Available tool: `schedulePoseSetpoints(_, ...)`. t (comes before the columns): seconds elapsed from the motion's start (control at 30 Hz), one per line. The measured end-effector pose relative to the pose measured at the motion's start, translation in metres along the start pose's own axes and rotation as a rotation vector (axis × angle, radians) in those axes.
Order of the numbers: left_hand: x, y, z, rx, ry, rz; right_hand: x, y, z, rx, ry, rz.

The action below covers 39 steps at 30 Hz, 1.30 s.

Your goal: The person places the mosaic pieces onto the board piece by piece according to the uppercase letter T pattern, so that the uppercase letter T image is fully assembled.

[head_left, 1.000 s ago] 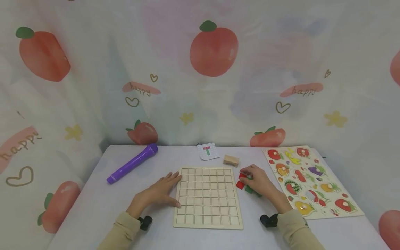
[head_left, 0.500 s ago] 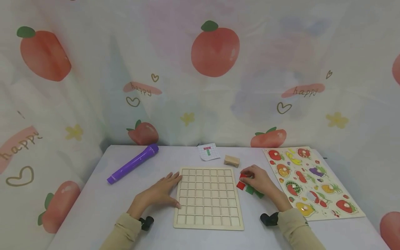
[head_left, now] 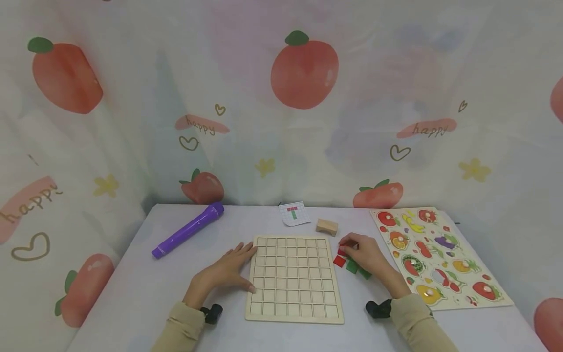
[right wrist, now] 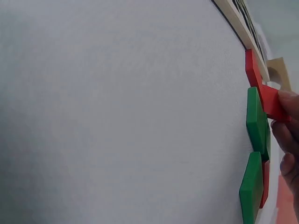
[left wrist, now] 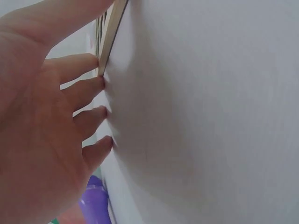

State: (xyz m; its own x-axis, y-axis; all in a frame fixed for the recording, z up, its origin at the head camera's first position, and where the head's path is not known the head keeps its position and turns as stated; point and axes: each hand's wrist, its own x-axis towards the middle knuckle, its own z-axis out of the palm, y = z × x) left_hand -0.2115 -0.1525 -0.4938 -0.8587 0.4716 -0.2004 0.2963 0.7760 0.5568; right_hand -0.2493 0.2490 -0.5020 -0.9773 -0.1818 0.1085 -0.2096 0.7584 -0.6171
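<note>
My left hand (head_left: 226, 271) lies beside the wooden grid board (head_left: 294, 321), fingers spread, with thumb and fingertips at its left edge. In the left wrist view the fingers (left wrist: 84, 93) reach to the board's side (left wrist: 112, 35) and the tabletop. My right hand (head_left: 365, 254) is just right of the board and pinches a red square tile (right wrist: 274, 103), tilted up between thumb and fingers. Another red tile (head_left: 339, 261) and green tiles (head_left: 351, 266) lie flat below that hand. More red (right wrist: 266, 184) shows behind the nearer green tile (right wrist: 252, 186); the hand partly hides the group.
A small wooden arch block (head_left: 327, 226) and a paper card (head_left: 293, 213) with a red and green T pattern lie behind the board. A purple toy microphone (head_left: 188, 231) is at the back left. A fruit puzzle board (head_left: 440, 259) covers the right side.
The red tile in my right fingers has tipped up from lying flatter, with the hand staying nearly in place. My left hand keeps its place at the board's edge.
</note>
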Motion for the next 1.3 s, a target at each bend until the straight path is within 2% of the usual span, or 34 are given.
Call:
schedulePoseSetpoints(0.27,0.0,0.001,0.003,-0.021,0.001,-0.023,-0.001,-0.004,-0.002,0.043,0.019,0.001)
schedulePoseSetpoints(0.57,0.001,-0.001,0.004,-0.076,0.016,-0.039,0.003,-0.014,0.002,0.222,0.003,0.041)
schedulePoseSetpoints(0.77,0.001,-0.001,0.004,-0.102,0.023,-0.038,0.005,-0.02,0.008,0.3,-0.029,0.057)
schedulePoseSetpoints(1.07,0.003,-0.003,0.005,-0.112,0.031,-0.025,0.011,-0.033,0.022,0.303,-0.056,0.074)
schedulePoseSetpoints(1.3,0.0,0.001,0.003,-0.105,0.034,-0.028,0.014,-0.044,0.029,0.378,-0.094,0.082)
